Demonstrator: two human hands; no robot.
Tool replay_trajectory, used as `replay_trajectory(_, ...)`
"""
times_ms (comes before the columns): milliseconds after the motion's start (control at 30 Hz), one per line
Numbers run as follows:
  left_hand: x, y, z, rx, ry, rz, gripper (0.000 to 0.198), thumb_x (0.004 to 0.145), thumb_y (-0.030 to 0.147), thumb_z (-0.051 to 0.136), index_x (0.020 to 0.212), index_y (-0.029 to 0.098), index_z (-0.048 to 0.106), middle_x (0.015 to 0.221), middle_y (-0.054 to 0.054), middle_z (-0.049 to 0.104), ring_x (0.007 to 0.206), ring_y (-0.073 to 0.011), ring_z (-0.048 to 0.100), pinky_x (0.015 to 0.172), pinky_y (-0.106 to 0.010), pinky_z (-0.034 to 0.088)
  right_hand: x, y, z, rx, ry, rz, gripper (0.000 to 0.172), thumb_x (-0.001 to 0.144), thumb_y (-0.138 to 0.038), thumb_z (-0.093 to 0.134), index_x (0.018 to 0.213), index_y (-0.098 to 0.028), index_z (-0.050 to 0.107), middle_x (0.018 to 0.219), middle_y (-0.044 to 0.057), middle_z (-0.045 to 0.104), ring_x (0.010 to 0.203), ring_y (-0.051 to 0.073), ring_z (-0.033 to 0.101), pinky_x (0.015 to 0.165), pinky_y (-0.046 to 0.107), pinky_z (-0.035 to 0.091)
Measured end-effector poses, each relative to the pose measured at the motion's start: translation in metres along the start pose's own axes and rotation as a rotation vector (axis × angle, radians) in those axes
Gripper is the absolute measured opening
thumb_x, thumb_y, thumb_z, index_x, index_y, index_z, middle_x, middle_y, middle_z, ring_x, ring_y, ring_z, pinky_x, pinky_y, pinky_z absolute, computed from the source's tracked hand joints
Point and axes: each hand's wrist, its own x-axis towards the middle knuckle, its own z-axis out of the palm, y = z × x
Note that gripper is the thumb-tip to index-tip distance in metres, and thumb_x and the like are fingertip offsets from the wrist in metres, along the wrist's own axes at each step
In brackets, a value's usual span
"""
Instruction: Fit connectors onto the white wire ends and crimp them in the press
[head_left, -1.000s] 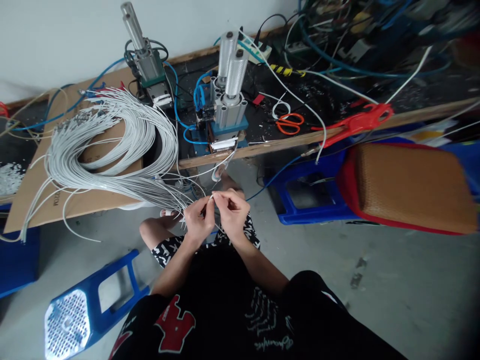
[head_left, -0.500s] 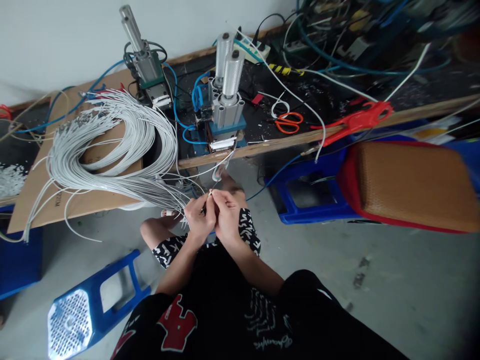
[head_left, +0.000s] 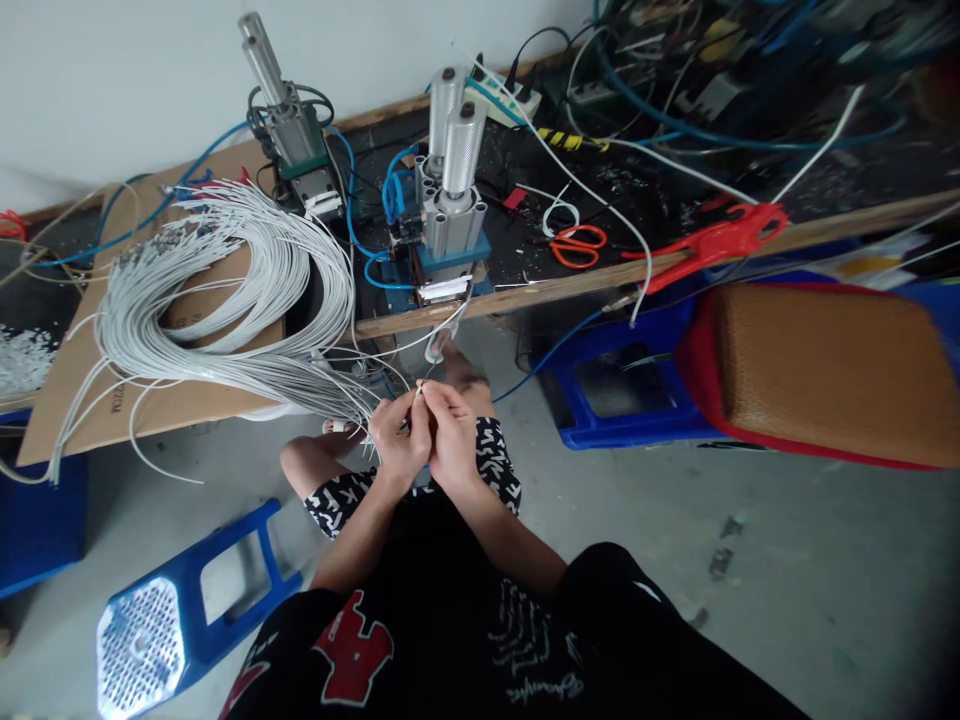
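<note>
My left hand (head_left: 400, 437) and my right hand (head_left: 452, 432) meet over my knees, fingers pinched together on the tip of a thin white wire (head_left: 421, 390). That wire belongs to a big coiled bundle of white wires (head_left: 225, 290) lying on a cardboard sheet (head_left: 180, 400) on the bench to the left, its ends fanning down to my left hand. Just beyond my hands, at the bench edge, stands a small pneumatic press (head_left: 452, 200) with a silver cylinder and a blue base.
A second press (head_left: 292, 130) stands behind the bundle. Orange scissors (head_left: 577, 245) and a red clamp (head_left: 712, 240) lie on the cluttered bench. A blue stool (head_left: 172, 620) is at lower left; a red-rimmed woven stool (head_left: 817, 370) and a blue crate (head_left: 615, 390) are at right.
Both hands have drawn closer together and shifted slightly up toward the press; the pinched wire tip has risen with them. The view has barely moved.
</note>
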Motion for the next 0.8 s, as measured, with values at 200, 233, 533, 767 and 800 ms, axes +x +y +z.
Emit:
replay_trajectory(200,-0.005,-0.006,0.000,-0.007,-0.009,-0.042,0.031,0.102,0.030,0.053,0.094,0.017,0.079,0.087,-0.007,0.081,0.070,-0.0154,0.070,0.072,-0.032,0.050,0.002,-0.001,-0.005,-0.057,-0.048,0.009,0.034,0.068,-0.050,0.084,0.084,-0.020,0.080,0.082,0.004,0.076,0.070,0.013,0.064,0.063,0.026,0.052)
replay_trajectory(233,-0.005,-0.006,0.001,-0.007,-0.010,-0.045,0.030,0.102,0.030,0.053,0.094,0.017,0.079,0.088,-0.007,0.081,0.071,-0.0158,0.071,0.073,-0.032,0.051,0.003,-0.002,-0.006,-0.059,-0.055,0.005,0.034,0.068,-0.050,0.084,0.084,-0.020,0.080,0.083,0.004,0.077,0.070,0.013,0.065,0.064,0.026,0.052)
replay_trajectory(533,-0.007,-0.005,0.005,-0.036,-0.015,-0.044,0.027,0.100,0.030,0.056,0.097,0.019,0.080,0.091,-0.007,0.081,0.075,-0.0177,0.072,0.075,-0.033,0.051,0.007,-0.004,-0.017,-0.080,-0.096,-0.027,0.033,0.073,-0.050,0.082,0.089,-0.021,0.082,0.089,0.005,0.078,0.070,0.013,0.063,0.059,0.025,0.050)
replay_trajectory(767,0.003,-0.007,0.007,-0.102,-0.225,-0.123,0.033,0.101,0.037,0.053,0.094,0.018,0.079,0.076,-0.004,0.076,0.063,-0.0144,0.063,0.065,-0.028,0.048,0.033,-0.022,-0.039,-0.187,-0.258,0.005,0.029,0.068,-0.044,0.086,0.084,-0.020,0.083,0.058,-0.003,0.063,0.051,0.008,0.043,0.048,0.023,0.031)
replay_trajectory(800,0.005,-0.007,0.008,-0.136,-0.262,-0.141,0.034,0.101,0.039,0.053,0.097,0.017,0.079,0.077,-0.004,0.075,0.063,-0.0144,0.062,0.063,-0.026,0.048,0.038,-0.025,-0.041,-0.201,-0.275,0.018,0.029,0.068,-0.044,0.087,0.083,-0.020,0.083,0.054,-0.004,0.058,0.048,0.007,0.038,0.046,0.023,0.026)
